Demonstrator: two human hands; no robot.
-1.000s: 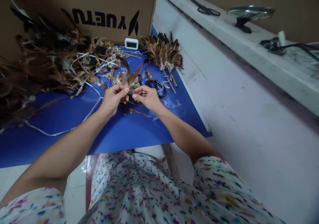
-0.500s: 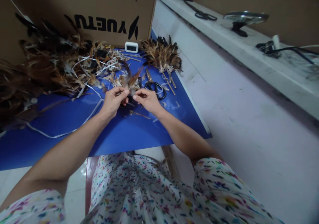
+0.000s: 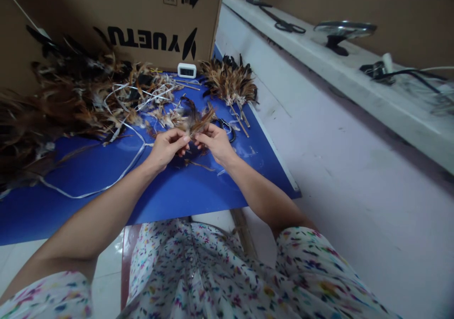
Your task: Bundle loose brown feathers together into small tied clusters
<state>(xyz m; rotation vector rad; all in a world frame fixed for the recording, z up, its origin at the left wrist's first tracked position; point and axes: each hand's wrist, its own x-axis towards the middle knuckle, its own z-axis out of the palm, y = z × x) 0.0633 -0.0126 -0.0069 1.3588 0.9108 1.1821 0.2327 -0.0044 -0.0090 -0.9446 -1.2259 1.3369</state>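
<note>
My left hand (image 3: 170, 146) pinches the base of a small bunch of brown and dark feathers (image 3: 193, 116) above the blue table (image 3: 198, 191). Close on its right, my right hand (image 3: 217, 143) has its fingertips closed on the same bunch. The feather tips point up and away from me. Black-handled scissors (image 3: 229, 129) lie just beyond my right hand, partly hidden by it. Behind my hands are loose light feather bits (image 3: 168, 118). A thin brown feather (image 3: 201, 166) lies on the table below my fingers.
A large feather pile (image 3: 71, 97) with white ribbon (image 3: 131, 160) covers the left side. Feathered sticks (image 3: 232, 80) lie at the back right, near a small white digital clock (image 3: 187, 70). Behind stands a cardboard box (image 3: 149, 7); a ledge (image 3: 305, 49) runs along the right wall.
Both hands have shifted slightly right and closer together. The feather bunch has tilted to the right, and my right hand now covers more of the scissors.
</note>
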